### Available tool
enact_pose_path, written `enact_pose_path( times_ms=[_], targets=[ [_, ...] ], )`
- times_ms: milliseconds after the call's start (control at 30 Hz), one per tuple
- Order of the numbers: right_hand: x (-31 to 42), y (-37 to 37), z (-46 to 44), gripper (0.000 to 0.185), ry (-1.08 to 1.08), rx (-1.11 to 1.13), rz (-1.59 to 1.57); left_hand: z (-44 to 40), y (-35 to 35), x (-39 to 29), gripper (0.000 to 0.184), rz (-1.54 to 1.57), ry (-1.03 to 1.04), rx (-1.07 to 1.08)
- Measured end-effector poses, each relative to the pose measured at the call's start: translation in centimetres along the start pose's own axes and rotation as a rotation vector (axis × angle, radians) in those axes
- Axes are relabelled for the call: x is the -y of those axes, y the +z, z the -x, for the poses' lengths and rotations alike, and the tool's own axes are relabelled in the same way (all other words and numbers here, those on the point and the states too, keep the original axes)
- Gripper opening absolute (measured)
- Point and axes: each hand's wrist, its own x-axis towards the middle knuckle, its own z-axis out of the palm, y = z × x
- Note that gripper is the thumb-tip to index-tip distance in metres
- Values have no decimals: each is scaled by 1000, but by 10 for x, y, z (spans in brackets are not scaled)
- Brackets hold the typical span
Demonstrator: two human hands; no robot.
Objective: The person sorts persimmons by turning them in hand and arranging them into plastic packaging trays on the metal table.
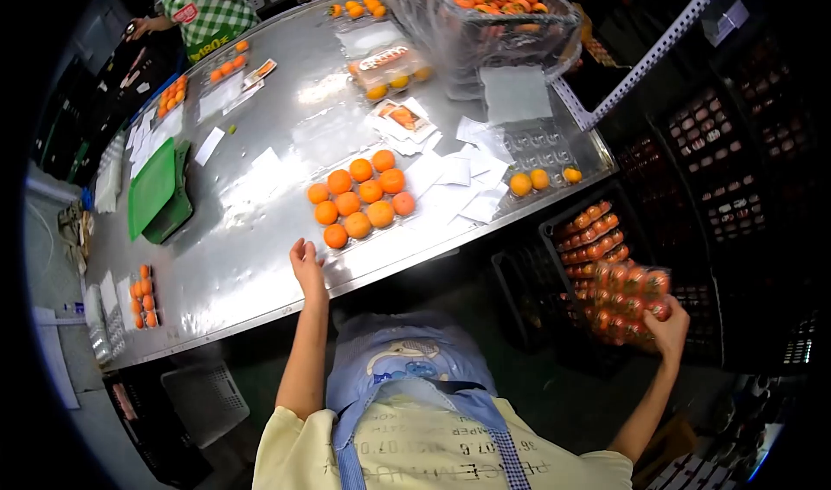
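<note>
My right hand (668, 327) grips the edge of a clear plastic pack of orange-red fruit (625, 298). The pack is off to the right, over a black crate (549, 230) where more such packs (592, 230) are stacked. My left hand (307, 267) holds nothing, its fingers apart and slightly bent, at the front edge of the metal table (251, 265). Just beyond it sits a clear tray of round orange fruit (370, 190), set in rows with its top uncovered. White paper slips (467, 183) lie to the right of that tray.
A plastic-lined crate of loose orange fruit (485, 22) stands at the table's back right. A green basket (154, 191) is at the left. Smaller fruit trays (143, 298) and picture labels (405, 118) are spread about. Across the table stands a person in a checked apron (203, 14).
</note>
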Motion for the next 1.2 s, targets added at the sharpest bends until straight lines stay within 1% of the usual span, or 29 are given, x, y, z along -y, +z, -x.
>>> enact_pose_path(
  times_ms=[33, 67, 133, 200, 233, 267, 333, 400, 433, 467, 533, 567, 600, 633, 667, 700, 733, 800, 833, 867, 900, 967, 1000, 1033, 1067, 1100, 1133, 1167, 1200],
  targets=[
    [28, -11, 6, 30, -45, 12, -88, 12, 0, -7, 42, 31, 65, 53],
    [55, -13, 12, 31, -61, 5, -233, 23, -1, -15, 43, 57, 50, 164],
    [101, -5, 22, 35, -136, 16, -355, 48, 1, -42, 44, 117, -39, 399],
    [156, 27, 35, 41, -120, 70, -558, 65, -3, -60, 47, 154, -132, 609],
    [186, 49, 41, 47, -93, 136, -675, 65, -10, -65, 50, 130, -164, 737],
    [201, 81, 41, 49, -164, 197, -783, 64, -17, -65, 58, 203, -198, 841],
    [250, 143, 51, 51, -212, 349, -1002, 59, -42, -80, 67, 261, -84, 1011],
    [301, 198, 65, 50, -197, 627, -1126, 45, -80, -85, 76, 437, -162, 1062],
    [330, 224, 76, 50, -178, 705, -1184, 36, -105, -95, 70, 569, -280, 1076],
    [353, 247, 86, 50, -154, 779, -1241, 22, -127, -95, 67, 492, -243, 1019],
    [383, 294, 95, 49, -132, 897, -1136, -7, -172, -95, 62, 333, -186, 923],
    [398, 312, 102, 49, -186, 923, -1108, -16, -188, -101, 50, 332, -118, 828],
    [414, 330, 107, 49, -246, 945, -1079, -33, -202, -96, 48, 184, 17, 768],
    [423, 352, 111, 47, -371, 948, -1067, -53, -218, -84, 45, 34, 145, 706],
    [437, 362, 118, 42, -450, 957, -980, -67, -233, -78, 43, -119, 264, 641],
    [449, 377, 125, 42, -608, 880, -922, -77, -239, -80, 40, -148, 320, 549],
    [460, 394, 131, 42, -763, 796, -861, -94, -249, -71, 39, -173, 608, 462],
    [470, 427, 138, 41, -1013, 645, -714, -113, -266, -74, 38, -386, 931, 298],
    [472, 440, 141, 41, -1133, 562, -634, -121, -275, -66, 38, -472, 933, 259],
    [475, 446, 146, 41, -1176, 521, -557, -130, -284, -51, 38, -556, 932, 218],
    [476, 449, 153, 41, -1217, 483, -478, -135, -292, -43, 38, -640, 927, 177],
    [473, 458, 160, 40, -1315, 442, -295, -137, -309, -29, 41, -651, 763, 136],
    [469, 461, 163, 40, -1246, 455, -248, -137, -317, -22, 42, -657, 679, 115],
    [465, 463, 166, 41, -1177, 465, -202, -141, -325, -12, 39, -526, 607, 91],
    [461, 462, 167, 41, -1109, 472, -157, -141, -330, -12, 37, -473, 420, 136],
    [457, 460, 167, 37, -1002, 410, -140, -140, -334, -13, 35, -413, 232, 177],
    [446, 465, 164, 35, -876, 531, -189, -137, -337, -13, 34, -348, 45, 212],
    [430, 476, 159, 34, -746, 649, -236, -136, -336, 1, 30, -155, -61, 265],
    [428, 478, 158, 34, -611, 762, -280, -129, -332, -7, 28, -106, -186, 295]
  ],
)
